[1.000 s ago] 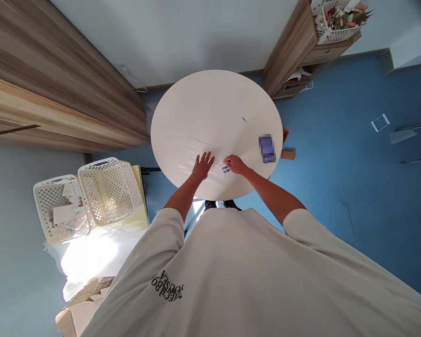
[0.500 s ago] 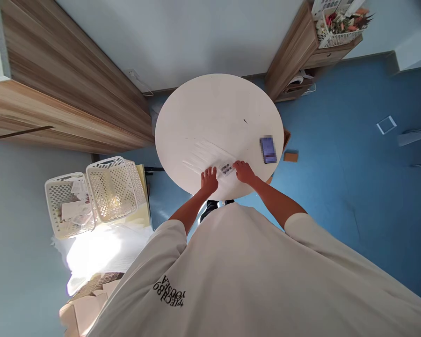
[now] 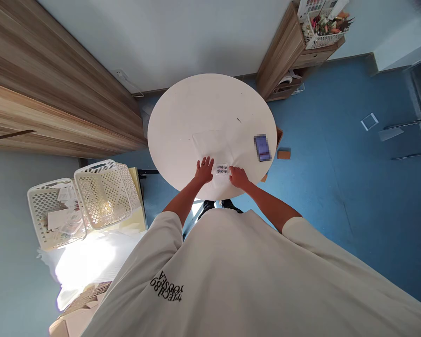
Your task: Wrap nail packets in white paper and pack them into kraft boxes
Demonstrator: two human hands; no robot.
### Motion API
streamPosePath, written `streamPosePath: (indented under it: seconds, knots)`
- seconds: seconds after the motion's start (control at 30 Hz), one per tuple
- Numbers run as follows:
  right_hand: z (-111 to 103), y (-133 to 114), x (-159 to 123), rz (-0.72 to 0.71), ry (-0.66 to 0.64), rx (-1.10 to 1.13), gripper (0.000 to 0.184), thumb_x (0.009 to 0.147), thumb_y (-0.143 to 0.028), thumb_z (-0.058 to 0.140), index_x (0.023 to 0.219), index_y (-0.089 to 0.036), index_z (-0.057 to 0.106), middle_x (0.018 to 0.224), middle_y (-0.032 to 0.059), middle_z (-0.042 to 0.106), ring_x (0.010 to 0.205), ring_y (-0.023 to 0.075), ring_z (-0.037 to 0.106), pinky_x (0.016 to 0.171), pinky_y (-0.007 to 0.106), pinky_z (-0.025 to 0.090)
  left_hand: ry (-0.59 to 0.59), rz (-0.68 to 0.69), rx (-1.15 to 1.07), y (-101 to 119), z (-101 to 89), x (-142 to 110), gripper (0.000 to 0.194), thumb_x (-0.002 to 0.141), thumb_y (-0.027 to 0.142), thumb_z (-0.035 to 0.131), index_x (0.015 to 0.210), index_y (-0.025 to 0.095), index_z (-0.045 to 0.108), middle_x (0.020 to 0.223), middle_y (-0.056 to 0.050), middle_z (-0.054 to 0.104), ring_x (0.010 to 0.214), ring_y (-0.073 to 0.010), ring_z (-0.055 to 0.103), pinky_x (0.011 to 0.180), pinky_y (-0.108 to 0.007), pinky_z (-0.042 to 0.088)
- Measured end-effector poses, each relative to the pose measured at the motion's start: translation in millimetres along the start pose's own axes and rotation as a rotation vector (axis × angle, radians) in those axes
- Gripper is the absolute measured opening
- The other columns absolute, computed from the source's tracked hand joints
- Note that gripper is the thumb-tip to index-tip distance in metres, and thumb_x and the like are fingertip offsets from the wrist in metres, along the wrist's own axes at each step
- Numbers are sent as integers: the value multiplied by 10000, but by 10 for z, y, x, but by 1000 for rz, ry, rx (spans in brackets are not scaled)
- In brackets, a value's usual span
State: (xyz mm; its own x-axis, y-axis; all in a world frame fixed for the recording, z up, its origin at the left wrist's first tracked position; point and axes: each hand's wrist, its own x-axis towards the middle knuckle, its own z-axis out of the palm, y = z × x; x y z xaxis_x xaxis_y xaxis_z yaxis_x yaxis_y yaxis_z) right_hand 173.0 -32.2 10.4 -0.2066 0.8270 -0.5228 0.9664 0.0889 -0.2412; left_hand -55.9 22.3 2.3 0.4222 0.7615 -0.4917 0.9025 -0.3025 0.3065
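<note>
My open left hand (image 3: 204, 171) rests just beside a small clear packet (image 3: 222, 169); my open right hand (image 3: 238, 177) touches it, low on the worktop (image 3: 182, 117).

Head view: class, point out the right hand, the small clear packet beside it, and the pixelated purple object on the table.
Right hand (image 3: 239, 178): head view, back of the hand.
Small clear packet (image 3: 222, 169): head view, its dark markings.
Pixelated purple object (image 3: 262, 148): head view, its middle.

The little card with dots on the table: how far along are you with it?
Done, it seems: the clear plastic sheet lies flat on the white round table. In hand: the small dotted card, with the right hand at its edge and the open left hand beside it. Left: the card lies on the sheet, so probably more remains.
</note>
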Motion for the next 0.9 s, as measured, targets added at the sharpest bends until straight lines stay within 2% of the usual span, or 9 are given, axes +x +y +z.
streamPosePath:
  seconds: [0.1,0.2,0.3,0.43,0.57,0.7,0.83,0.9]
  knots:
    - [-30,-73,94,-16,68,27,592,993,-331,568,1538,-143,436,1462,234,561,1304,399,511,1070,485,410,103,-76,-12,95,42,-158,792,948,207,511,1703,153,275,1748,-182,301,1626,-348,260,1308,-544,233]
    - [-46,-157,203,-73,108,17,721,925,-342,680,1570,-169,407,1565,225,477,1373,413,448,1129,503,369,92,-89,8,156,147,-360,806,968,309,579,1702,173,276,1727,-199,338,1593,-370,326,1278,-536,289]
    - [-25,-233,279,-100,117,-10,725,901,-275,690,1567,-174,422,1567,224,474,1364,409,445,1142,514,354,54,-44,52,130,264,-507,855,963,315,610,1716,163,234,1763,-210,250,1631,-362,256,1303,-549,228]
    - [-15,-283,360,-107,129,-12,683,899,-200,635,1554,-151,448,1516,230,512,1337,397,455,1133,510,356,39,19,70,10,353,-564,874,969,283,566,1738,185,162,1789,-191,158,1663,-339,156,1322,-600,142]
    - [-79,-306,496,-146,149,-7,718,875,-119,605,1571,-142,430,1571,215,468,1367,391,429,1158,507,327,33,62,75,-92,383,-538,880,952,244,560,1739,184,170,1795,-172,131,1669,-326,118,1329,-604,117]
    - [-124,-362,615,-159,103,49,690,895,-134,610,1564,-161,443,1578,214,458,1400,405,401,1167,522,317,33,52,94,-133,413,-530,875,954,234,556,1739,190,173,1799,-150,131,1671,-320,112,1329,-601,127]
    - [-74,-357,546,-146,131,50,689,914,-163,612,1575,-170,416,1633,208,390,1420,404,381,1165,517,317,25,39,88,-133,430,-539,886,953,239,559,1742,204,158,1799,-146,131,1670,-325,119,1327,-606,133]
    - [-28,-293,423,-132,169,44,619,926,-178,603,1528,-172,459,1606,207,411,1405,394,395,1152,505,329,21,39,73,-128,423,-544,881,950,235,565,1739,202,175,1800,-148,126,1670,-326,116,1328,-604,132]
